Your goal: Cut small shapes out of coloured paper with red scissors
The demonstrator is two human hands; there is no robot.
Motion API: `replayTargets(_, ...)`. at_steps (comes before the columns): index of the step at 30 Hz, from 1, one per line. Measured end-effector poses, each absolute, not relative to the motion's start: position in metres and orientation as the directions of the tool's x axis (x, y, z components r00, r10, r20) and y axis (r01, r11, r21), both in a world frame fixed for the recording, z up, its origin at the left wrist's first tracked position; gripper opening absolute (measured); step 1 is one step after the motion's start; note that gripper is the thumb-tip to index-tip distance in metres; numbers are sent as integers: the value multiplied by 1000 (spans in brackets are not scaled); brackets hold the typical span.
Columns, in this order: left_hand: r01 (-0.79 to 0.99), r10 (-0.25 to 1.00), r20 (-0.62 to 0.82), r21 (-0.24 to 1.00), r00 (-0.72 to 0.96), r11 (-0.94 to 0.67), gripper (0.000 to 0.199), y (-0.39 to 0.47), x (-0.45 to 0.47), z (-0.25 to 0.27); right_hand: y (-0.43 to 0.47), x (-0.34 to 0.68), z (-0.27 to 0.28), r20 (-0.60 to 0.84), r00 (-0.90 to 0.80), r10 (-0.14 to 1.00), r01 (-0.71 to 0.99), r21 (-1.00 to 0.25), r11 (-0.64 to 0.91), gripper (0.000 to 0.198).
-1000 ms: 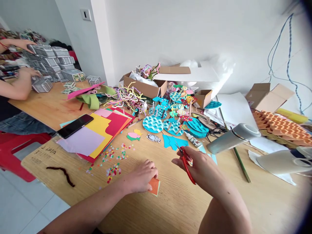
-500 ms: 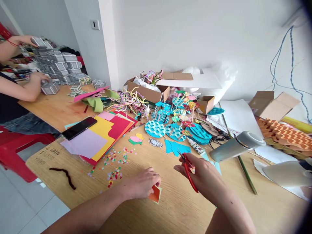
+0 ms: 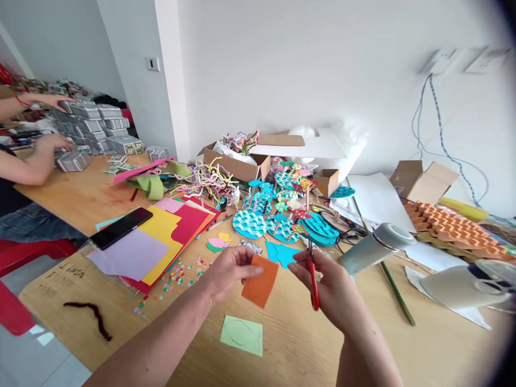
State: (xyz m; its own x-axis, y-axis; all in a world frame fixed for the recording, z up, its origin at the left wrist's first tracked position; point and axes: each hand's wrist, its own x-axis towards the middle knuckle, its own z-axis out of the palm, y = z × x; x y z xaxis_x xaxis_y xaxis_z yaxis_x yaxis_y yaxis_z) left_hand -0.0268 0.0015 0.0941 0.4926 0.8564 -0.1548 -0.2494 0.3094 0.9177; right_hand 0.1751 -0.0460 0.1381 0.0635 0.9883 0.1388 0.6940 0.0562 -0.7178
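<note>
My left hand (image 3: 236,269) pinches the upper left edge of a piece of orange paper (image 3: 261,285), held above the table. Faint pencil lines show on the orange paper. A pair of red-handled scissors (image 3: 313,282) is in my right hand (image 3: 328,285), its blades pointing away from me. Below the orange paper lies a light green paper piece (image 3: 242,334) with a rounded outline drawn on it. Beyond my hands are a cut blue paper piece (image 3: 280,253) and a pink, yellow and green paper cutout (image 3: 218,243).
Coloured sheets and a phone (image 3: 121,227) lie at left, near paper dots (image 3: 173,282). Pipe cleaners (image 3: 212,180) and blue wavy discs (image 3: 249,224) sit farther back. A grey flask (image 3: 374,247) and green stick (image 3: 397,298) are at right. A co-worker's hands (image 3: 54,142) touch stacked bundles.
My left hand has lifted the orange paper off the table, leaving the light green piece lying there. The scissors have turned more upright in my right hand. The view has shifted slightly.
</note>
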Motion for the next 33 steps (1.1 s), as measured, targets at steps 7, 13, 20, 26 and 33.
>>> replayTargets(7,-504,928,-49,828,370,245,31,23,8,127,-45,169,142,55,41,998,165,-985,47,35)
replayTargets(13,-511,921,-21,827,390,235,30,29,30,128,-42,166,139,101,194,976,-29,-994,108,34)
replayTargets(20,-358,878,-10,911,478,205,27,34,40,121,-35,174,129,139,402,905,-38,-985,168,39)
replayTargets(26,-243,827,28,961,562,132,27,34,37,119,-35,180,126,128,389,912,-38,-987,154,37)
replayTargets(33,-257,881,41,962,471,93,25,33,35,121,-38,177,133,101,316,943,-16,-994,111,36)
